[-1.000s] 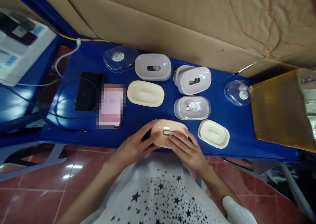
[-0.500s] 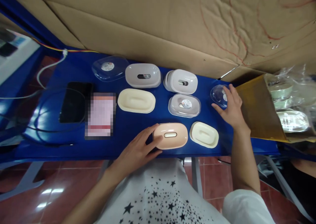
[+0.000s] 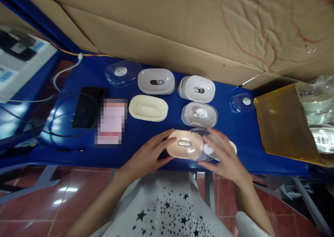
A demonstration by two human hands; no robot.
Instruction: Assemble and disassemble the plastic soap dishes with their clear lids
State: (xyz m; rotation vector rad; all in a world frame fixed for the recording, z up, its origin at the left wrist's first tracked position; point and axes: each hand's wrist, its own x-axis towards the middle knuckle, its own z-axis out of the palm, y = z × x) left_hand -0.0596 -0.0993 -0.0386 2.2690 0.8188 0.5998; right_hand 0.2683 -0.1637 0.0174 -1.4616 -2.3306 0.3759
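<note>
My left hand [image 3: 153, 151] grips the left end of a peach oval soap dish [image 3: 184, 150] with a slot in its middle, at the table's front. A clear plastic lid [image 3: 202, 157] with a round sticker is in my right hand [image 3: 224, 157], overlapping the dish's right end. Partly hidden behind that hand lies a cream oval tray [image 3: 233, 147]. Behind them stands a lidded grey dish [image 3: 185, 117]. Farther back are a white slotted dish [image 3: 207, 85] and a grey slotted one [image 3: 146, 78]. Another cream tray [image 3: 148, 108] lies left of centre.
A spare clear lid [image 3: 236, 103] lies near an open carton [image 3: 279, 122] of bagged dishes at right. Another clear lid [image 3: 114, 78] is at the back left. A black phone-like slab [image 3: 86, 108], a blurred pink card [image 3: 111, 120] and cables lie left. Brown cardboard [image 3: 156, 24] lines the back.
My right hand has taken a clear lid from beside the carton and brought it left and forward to the peach dish. Another lid now shows there. My left hand stays on the dish.
</note>
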